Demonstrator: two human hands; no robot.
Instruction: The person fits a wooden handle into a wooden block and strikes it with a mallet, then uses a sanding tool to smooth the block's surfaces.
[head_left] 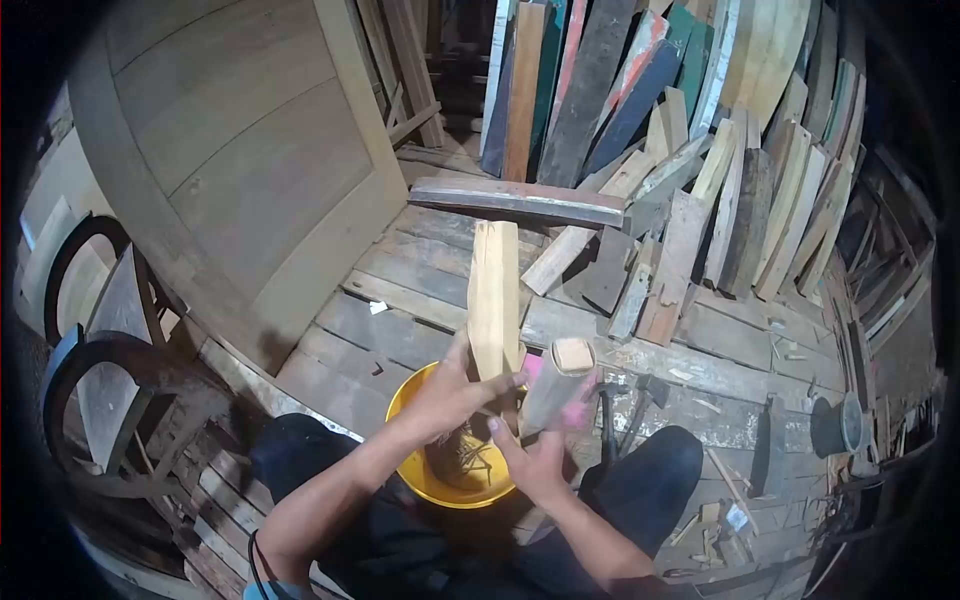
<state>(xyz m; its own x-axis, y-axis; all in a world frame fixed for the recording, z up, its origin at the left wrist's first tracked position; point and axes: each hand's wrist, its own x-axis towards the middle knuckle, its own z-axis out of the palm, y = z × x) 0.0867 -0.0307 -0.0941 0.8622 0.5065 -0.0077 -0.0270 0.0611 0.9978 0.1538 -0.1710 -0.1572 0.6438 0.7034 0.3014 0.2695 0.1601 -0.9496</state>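
Observation:
A pale, freshly surfaced wooden block [494,290] stands lengthwise above the yellow bucket [408,470]. My left hand [445,398] grips its lower end, with the thumb stretched across toward the right. Beside it, a shorter greyish wooden block [556,385] with a light end face tilts up. My right hand [535,462] is closed around the lower part of this one, thumb on its near side. Nails [475,455] lie inside the bucket, under my hands. Something pink [577,413] shows behind the grey block, mostly hidden.
A hammer [608,425] lies right of the bucket near my knee. Wood offcuts [672,270] and planks [590,90] lean at the back and right. A wooden door panel [240,140] stands at left, near curved frames [75,360]. A small grey container [852,425] sits far right.

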